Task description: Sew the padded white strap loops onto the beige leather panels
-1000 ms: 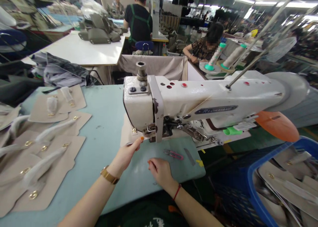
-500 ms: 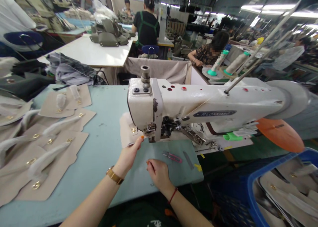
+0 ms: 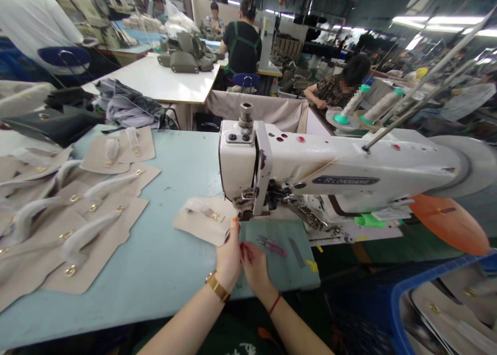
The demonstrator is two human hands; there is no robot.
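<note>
A beige panel [image 3: 194, 227] with a wrapped handle and gold rings lies left of the sewing machine's [image 3: 279, 158] head, its right corner near the needle area. My left hand [image 3: 230, 251], with a gold watch on its wrist, is closed on the panel's right edge, thumb on top. Close beside it, my right hand [image 3: 254, 264] is closed, fingertips near the left palm; what it holds, if anything, is too small to make out. Pink thread snips [image 3: 272, 245] and a grey strip [image 3: 297, 253] lie right of my hands.
Several beige panels [image 3: 104, 241] with wrapped handles cover the table's left side. A blue basket [image 3: 396, 298] of panels stands at the lower right. Thread cones [image 3: 353, 106] rise behind the machine. People sit at tables further back.
The beige panel has come out leftward from under the machine head, so more of it shows. My hands have come together, and the whole view has shifted slightly.
</note>
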